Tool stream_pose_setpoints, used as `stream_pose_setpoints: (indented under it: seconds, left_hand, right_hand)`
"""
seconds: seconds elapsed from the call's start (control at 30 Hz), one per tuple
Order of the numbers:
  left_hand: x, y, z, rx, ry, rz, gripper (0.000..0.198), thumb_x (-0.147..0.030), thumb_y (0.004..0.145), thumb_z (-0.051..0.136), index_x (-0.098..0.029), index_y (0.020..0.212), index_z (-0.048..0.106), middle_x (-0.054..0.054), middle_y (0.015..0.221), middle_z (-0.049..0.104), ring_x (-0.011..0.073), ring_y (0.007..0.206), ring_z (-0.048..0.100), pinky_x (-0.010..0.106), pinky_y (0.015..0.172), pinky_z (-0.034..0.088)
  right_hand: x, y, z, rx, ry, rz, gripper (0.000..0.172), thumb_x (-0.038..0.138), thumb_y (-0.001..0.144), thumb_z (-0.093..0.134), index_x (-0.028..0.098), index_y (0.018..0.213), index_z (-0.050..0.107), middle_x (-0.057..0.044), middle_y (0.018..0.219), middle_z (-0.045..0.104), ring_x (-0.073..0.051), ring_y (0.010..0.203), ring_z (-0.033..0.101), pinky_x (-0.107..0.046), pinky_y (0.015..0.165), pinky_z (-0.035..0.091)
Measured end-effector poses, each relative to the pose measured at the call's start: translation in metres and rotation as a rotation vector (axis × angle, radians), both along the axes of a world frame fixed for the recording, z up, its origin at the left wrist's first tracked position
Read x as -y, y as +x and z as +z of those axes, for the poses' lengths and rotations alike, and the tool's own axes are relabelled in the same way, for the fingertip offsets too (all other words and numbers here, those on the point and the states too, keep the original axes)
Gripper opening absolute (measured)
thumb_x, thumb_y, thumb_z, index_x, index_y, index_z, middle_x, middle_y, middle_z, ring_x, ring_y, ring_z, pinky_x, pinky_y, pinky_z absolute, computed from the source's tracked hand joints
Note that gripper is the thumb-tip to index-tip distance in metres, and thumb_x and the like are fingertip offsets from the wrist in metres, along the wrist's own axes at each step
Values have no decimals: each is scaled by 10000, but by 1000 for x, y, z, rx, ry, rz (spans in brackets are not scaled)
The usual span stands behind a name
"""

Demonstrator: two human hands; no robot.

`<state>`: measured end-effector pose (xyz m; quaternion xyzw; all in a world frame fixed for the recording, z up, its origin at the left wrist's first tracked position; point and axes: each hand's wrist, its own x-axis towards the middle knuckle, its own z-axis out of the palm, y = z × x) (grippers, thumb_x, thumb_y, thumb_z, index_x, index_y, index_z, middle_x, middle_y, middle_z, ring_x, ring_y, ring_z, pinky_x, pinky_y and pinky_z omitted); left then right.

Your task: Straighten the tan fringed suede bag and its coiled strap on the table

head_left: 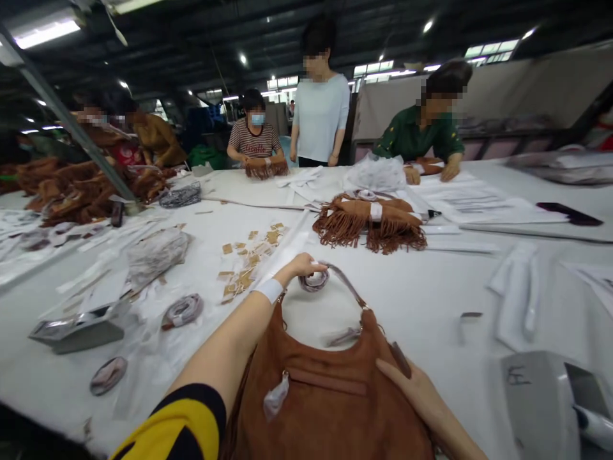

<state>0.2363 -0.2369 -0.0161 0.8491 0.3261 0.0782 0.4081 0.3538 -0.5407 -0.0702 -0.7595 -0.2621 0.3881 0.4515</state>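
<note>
A brown suede-like handbag (330, 402) is right in front of me, with a zip on its face and a wrapped zip pull (276, 396). My left hand (306, 263) is closed on the bag's shoulder handle (345, 282) at the top of its arc. A rolled, wrapped strap (313, 281) shows just below those fingers; whether they also hold it I cannot tell. My right hand (412, 386) grips the bag's right side, thumb on the front and the other fingers partly hidden. Through the handle's opening a thin wrapped piece (342, 337) is visible.
Small tan tags (249, 259) lie scattered left of the bag. Beyond it sits a fringed brown bag (371, 220). Rolled straps (183, 311) and a grey box (79, 329) are at left, another grey box (550, 402) at right. Several people work across the white table (460, 281).
</note>
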Motion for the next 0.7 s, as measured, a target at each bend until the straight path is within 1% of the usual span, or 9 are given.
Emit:
stream_pose_setpoints:
  seconds: [0.1,0.17,0.27,0.33,0.4,0.5,0.6,0.7]
  left_hand:
    - [-34,25,-11,-58,-13,-17,364,-397,913,590,-136,1165,574,81,1170,584,240,1010,596,412,851,539]
    - [-52,41,-21,-101,-22,-32,344,-406,915,586,-133,1124,589,70,1118,602,222,964,608,388,820,545]
    - [-72,59,-39,-163,-36,-61,325,-441,905,593,-122,962,622,28,911,631,161,788,614,326,717,537]
    - [-81,66,-51,-176,-44,-79,379,-488,868,620,-115,803,627,2,720,610,130,639,571,272,618,482]
    - [-87,71,-59,-161,-51,-91,448,-537,816,641,-117,663,612,-7,568,562,122,543,513,248,541,395]
    - [-90,75,-68,-113,-59,-100,495,-579,757,650,-126,569,587,-5,479,524,125,507,467,252,506,310]
    - [-88,80,-72,-61,-58,-90,489,-579,739,664,-129,568,578,-9,471,513,124,519,459,251,503,298]
    - [-81,80,-69,-19,-29,-60,439,-533,787,667,-121,659,591,-22,541,527,117,541,485,238,520,361]
  right_hand:
    - [-13,14,-3,20,-6,20,723,621,677,627,129,1206,619,-131,1228,645,-324,1154,588,-403,1006,478]
    - [-19,23,-7,58,-36,28,733,631,668,628,128,1201,621,-136,1238,639,-330,1171,572,-418,1029,453]
    - [-23,35,-14,113,-93,50,753,676,696,581,144,1229,605,-119,1255,631,-320,1193,555,-418,1052,422]
    - [-24,42,-17,146,-115,70,736,713,744,504,156,1211,619,-106,1229,649,-314,1186,562,-414,1045,423]
    - [-24,50,-18,187,-122,83,704,725,784,430,167,1146,662,-92,1175,679,-320,1156,582,-412,1006,451]
    - [-21,64,-18,315,-128,82,637,705,794,416,187,1004,722,-71,1032,731,-340,1032,643,-401,883,513]
    - [-11,81,-23,481,-129,48,556,655,769,466,208,966,731,-59,930,748,-328,907,678,-382,784,533]
    - [8,95,-36,585,-169,-29,532,632,779,429,212,935,715,-73,834,744,-306,807,688,-387,740,537]
